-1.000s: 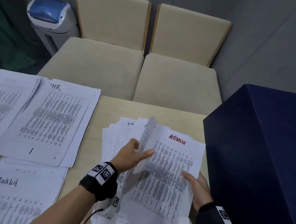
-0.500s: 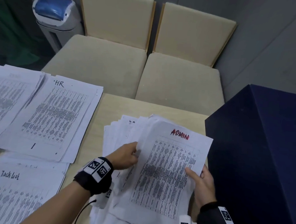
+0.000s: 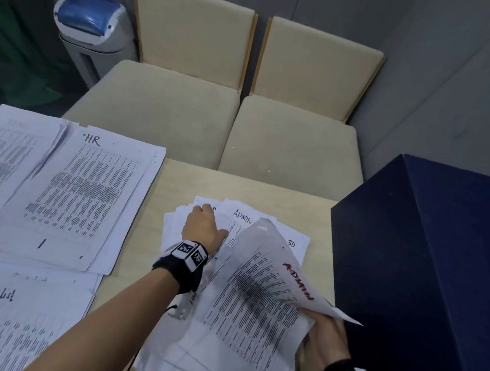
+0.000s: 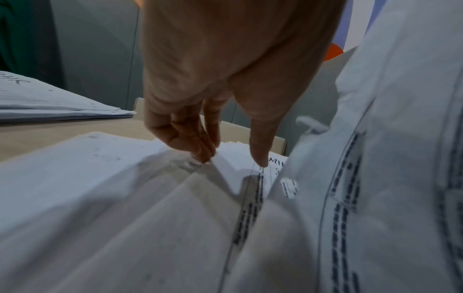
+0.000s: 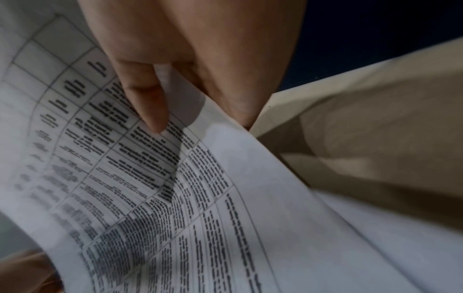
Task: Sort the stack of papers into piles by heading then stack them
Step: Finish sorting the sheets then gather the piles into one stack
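Red-headed ADMIN sheet [image 3: 263, 295] is lifted off the fanned stack [image 3: 178, 227] near the tabletop's right edge, curled over so its heading runs down toward the right. It's bowed, top edge up in the air, lower right corner held.

Right hand [image 3: 324, 342]: low at the near right of the tabletop [image 3: 181, 178], thumb on the printed face, fingers [image 5: 148, 103] under and behind the sheet, pinching its edge. Wrist view confirms the paper passes between thumb and fingers.

Left hand [image 3: 204, 226]: forearm reaches forward across the stack, palm down, wrist band up. Fingertips [image 4: 203, 152] bunched and curled onto the fanned edges of the stack near its far left corner; thumb [image 4: 260, 138] straight, tip down on the next sheet. Whether it grips a sheet or only presses, cannot tell.

Next sheet exposed on the stack is headed ADMIN in black [image 3: 243, 216], with "30" written toward its right edge.

Sorted piles on the left part of the tabletop: HR pile [image 3: 80, 192] at the far side, Task List pile [image 3: 14, 323] at the near left, another printed pile [image 3: 4, 153] at the far left edge, heading unreadable.

Dark blue box [image 3: 422, 268] stands just beside the stack on the right. Two beige chairs [image 3: 214, 103] past the far edge, a grey bin with blue lid [image 3: 90, 24] to their left.
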`<state>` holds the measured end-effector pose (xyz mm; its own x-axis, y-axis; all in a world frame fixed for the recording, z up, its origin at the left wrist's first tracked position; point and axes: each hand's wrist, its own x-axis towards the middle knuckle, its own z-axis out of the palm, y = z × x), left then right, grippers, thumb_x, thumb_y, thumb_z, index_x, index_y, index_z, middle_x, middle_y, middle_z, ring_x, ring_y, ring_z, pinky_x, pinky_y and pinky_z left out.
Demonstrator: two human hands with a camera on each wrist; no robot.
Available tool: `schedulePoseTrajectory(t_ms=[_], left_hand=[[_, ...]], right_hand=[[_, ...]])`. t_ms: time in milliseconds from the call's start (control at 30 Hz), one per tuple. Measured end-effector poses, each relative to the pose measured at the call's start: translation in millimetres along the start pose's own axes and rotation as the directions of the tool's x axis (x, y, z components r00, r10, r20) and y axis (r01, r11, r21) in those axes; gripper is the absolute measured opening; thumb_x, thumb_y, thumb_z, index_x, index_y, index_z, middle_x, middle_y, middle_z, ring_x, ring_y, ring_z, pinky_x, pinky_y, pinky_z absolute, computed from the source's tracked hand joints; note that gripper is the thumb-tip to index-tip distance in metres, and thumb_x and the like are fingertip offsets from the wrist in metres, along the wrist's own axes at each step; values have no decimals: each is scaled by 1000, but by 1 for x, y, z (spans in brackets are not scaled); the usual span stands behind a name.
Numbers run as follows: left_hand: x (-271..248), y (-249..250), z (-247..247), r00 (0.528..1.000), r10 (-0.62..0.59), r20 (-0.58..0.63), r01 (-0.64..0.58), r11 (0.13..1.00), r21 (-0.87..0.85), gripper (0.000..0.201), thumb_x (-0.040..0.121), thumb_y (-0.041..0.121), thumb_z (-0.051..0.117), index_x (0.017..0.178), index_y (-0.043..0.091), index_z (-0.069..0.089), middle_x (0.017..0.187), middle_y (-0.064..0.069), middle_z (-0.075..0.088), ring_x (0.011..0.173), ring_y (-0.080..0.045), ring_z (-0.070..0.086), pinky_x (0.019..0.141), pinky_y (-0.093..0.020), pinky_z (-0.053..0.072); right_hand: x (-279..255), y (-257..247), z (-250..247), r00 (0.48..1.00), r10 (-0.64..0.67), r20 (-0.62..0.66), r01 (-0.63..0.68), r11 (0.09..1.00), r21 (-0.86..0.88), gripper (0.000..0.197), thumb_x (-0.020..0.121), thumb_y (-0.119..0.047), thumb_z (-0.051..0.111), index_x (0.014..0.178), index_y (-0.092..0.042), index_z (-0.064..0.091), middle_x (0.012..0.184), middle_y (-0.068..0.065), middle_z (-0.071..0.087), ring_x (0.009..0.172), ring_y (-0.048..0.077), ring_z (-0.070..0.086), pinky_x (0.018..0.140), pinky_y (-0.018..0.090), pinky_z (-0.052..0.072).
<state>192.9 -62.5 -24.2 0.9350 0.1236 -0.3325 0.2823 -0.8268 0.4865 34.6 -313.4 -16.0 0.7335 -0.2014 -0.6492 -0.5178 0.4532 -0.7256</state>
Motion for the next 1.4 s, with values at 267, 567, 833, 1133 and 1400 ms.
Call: schedulePoseTrajectory(t_ms=[267, 567, 833, 1133, 1400], left_hand=[[-17, 0, -5, 986, 136, 91, -117, 974, -194, 7, 87, 13, 61, 94, 11, 63, 78, -1, 61, 73, -20, 57, 62, -26, 38], [-71, -21, -40, 963, 268, 30, -126, 545, -829, 20, 78, -6, 76, 82, 3, 58, 58, 7, 53, 52, -4, 45, 53, -16, 41], [-84, -25, -52, 975, 209, -81, -179, 511, -841, 43, 87, 25, 73, 61, 11, 41, 64, -1, 24, 60, -12, 24, 55, -25, 20], [-75, -40, -40, 988, -58, -143, -84, 573, -815, 39, 96, 26, 63, 65, 14, 41, 65, -4, 24, 60, -17, 21, 59, -31, 19], [-83, -34, -45, 990, 118, -76, -126, 507, -853, 36, 98, 29, 60, 70, 17, 43, 72, -5, 28, 67, -17, 27, 64, -32, 23]], right_hand=[[0, 5, 5, 992, -125, -35, 117, 979, -169, 38, 76, 7, 60, 107, -11, 72, 110, 8, 75, 115, 27, 63, 105, 50, 44], [13, 1, 7, 982, -161, -97, 146, 978, -147, 22, 82, 11, 59, 94, -5, 69, 101, 12, 75, 103, 33, 69, 96, 47, 51], [23, -5, 23, 956, -268, -124, 253, 960, -118, 27, 79, 13, 65, 105, 9, 64, 104, 25, 72, 96, 30, 71, 85, 35, 53], [18, -2, 17, 945, -302, -125, 298, 953, -51, 28, 77, 23, 60, 91, -1, 66, 89, 16, 75, 93, 33, 68, 75, 26, 61], [15, -8, 14, 940, -305, 152, 327, 934, -147, 44, 88, 21, 47, 109, -10, 70, 66, 8, 55, 72, 24, 62, 72, 31, 54]])
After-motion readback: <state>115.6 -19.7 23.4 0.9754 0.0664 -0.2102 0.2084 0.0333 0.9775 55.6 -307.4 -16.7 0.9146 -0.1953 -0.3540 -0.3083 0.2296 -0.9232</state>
